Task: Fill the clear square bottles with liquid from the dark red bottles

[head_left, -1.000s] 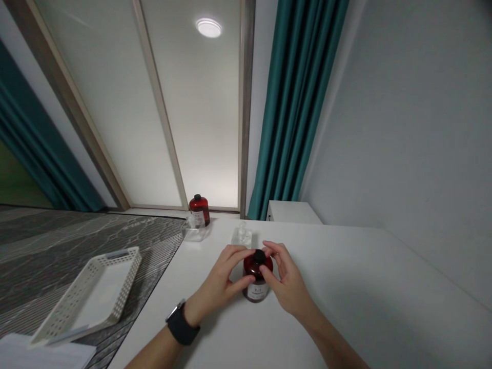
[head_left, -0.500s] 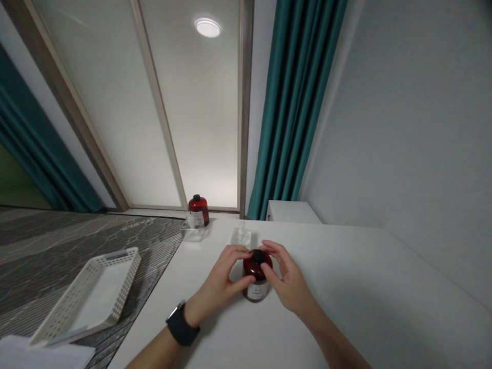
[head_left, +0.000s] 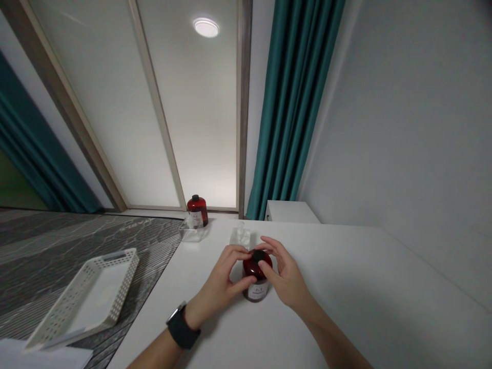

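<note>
A dark red round bottle [head_left: 257, 282] with a black cap [head_left: 258, 254] and a white label stands upright on the white table [head_left: 346, 287]. My left hand [head_left: 221, 279], with a black watch on the wrist, wraps its fingers round the bottle's left side. My right hand [head_left: 282, 274] pinches the black cap from the right with thumb and fingers. Both hands touch the bottle.
Behind the bottle stands a small clear bottle [head_left: 240, 234]. A second dark red bottle [head_left: 197, 210] stands at the table's far left corner beside a clear tray [head_left: 192, 233]. A white perforated basket [head_left: 86, 297] lies at the left. Teal curtains [head_left: 294, 113] hang behind.
My right hand's fingers have shifted slightly round the cap. The bottle and my left hand stay where they were.
</note>
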`<act>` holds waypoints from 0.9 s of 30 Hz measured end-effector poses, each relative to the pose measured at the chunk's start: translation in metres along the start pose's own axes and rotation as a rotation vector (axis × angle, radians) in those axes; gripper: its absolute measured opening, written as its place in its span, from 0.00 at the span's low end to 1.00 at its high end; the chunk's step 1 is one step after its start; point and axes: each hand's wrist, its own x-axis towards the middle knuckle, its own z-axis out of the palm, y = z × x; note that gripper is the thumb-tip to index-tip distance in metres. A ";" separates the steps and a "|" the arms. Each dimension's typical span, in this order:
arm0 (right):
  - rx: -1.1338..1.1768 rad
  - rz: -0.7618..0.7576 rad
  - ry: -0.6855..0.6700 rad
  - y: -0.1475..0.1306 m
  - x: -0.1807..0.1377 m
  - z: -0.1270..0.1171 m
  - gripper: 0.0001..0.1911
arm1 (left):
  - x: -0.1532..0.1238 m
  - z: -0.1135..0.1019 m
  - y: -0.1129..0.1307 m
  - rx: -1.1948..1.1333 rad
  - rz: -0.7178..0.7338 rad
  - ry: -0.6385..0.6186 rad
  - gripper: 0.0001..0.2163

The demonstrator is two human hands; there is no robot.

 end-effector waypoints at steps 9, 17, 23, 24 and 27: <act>0.035 0.030 0.087 -0.001 -0.002 0.010 0.17 | 0.000 0.005 -0.001 -0.019 -0.035 0.028 0.14; -0.006 -0.006 -0.009 0.004 0.002 0.000 0.15 | 0.002 0.001 0.001 -0.033 -0.016 0.017 0.14; 0.004 0.017 -0.083 0.002 0.006 -0.007 0.12 | 0.002 0.001 0.001 -0.040 -0.004 0.027 0.14; 0.008 0.027 -0.101 0.001 0.007 -0.007 0.11 | 0.002 0.002 0.001 -0.042 -0.001 0.027 0.14; 0.027 0.027 -0.124 -0.002 0.008 -0.007 0.10 | 0.002 0.002 0.000 -0.039 0.005 0.034 0.14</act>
